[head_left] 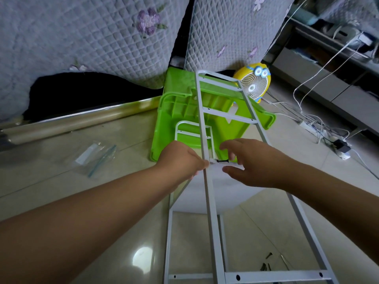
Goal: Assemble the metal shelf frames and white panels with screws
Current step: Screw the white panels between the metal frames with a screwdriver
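Head view: the metal frame (pixel 211 212), a white ladder-like piece, runs from 6 o'clock at the lower edge up to about 12 o'clock of centre, its far end lying over an overturned green plastic stool (pixel 180 111). A second frame (pixel 169 232) of the same white metal stands just left of it. Its short upper loop shows against the stool. A white panel (pixel 225 193) sits between the two frames near the middle of the picture.

The left hand (pixel 180 158) comes in from 8 o'clock. Its fingers are curled round the left rail of the metal frame, with the thumb tip against the rail. The right hand (pixel 252 162) comes in from 4 o'clock with fingers loosely spread and nothing clamped. Its thumb lies below a black screw (pixel 222 160) and apart from it, and one fingertip lies close to the screw's head; whether it touches cannot be told. The screw sticks out sideways from the rail between the two hands.

Loose screws (pixel 266 265) lie on the tiled floor (pixel 61 181) at 5 o'clock. A clear zip bag (pixel 94 154) lies at 9 o'clock. A yellow cartoon fan (pixel 254 85) stands at 1 o'clock, with a power strip (pixel 313 130) and white cables at 3 o'clock. A quilted cover (pixel 82 37) fills the top left.
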{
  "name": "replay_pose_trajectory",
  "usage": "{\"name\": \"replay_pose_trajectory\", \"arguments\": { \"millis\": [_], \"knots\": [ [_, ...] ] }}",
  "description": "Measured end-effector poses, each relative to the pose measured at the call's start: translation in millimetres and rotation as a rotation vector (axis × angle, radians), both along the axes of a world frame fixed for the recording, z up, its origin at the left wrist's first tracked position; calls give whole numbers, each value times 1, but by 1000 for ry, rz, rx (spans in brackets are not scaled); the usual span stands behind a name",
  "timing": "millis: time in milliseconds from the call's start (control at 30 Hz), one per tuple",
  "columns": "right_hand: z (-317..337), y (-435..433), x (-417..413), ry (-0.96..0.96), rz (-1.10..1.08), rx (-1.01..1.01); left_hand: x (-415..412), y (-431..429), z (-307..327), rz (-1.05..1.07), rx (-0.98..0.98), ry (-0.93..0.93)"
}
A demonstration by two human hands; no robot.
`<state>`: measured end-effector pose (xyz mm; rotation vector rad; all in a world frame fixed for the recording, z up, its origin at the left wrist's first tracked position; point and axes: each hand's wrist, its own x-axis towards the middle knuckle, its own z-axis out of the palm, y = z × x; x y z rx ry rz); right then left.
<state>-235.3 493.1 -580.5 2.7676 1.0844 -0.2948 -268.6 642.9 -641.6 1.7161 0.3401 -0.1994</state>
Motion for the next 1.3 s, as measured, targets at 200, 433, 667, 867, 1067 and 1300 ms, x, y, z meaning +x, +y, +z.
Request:
{"name": "replay_pose_trajectory", "arguments": {
  "millis": [200,433,667,867,1067,1300],
  "knots": [
    [-14,-4,5,-68,105,154,0,-2,1,-9,12,1],
    [-8,9,8,-62,152,33,1,-2,1,2,-17,24],
    [0,29,5,-84,198,-258,0,-1,4,17,-68,82],
    [6,41,5,-80,205,-358,-1,-1,4,17,-89,75],
    [-5,20,2,-95,124,-201,-2,-2,6,13,-78,71],
    [0,36,3,-102,128,-279,0,-2,7,8,-64,77]
  ]
}}
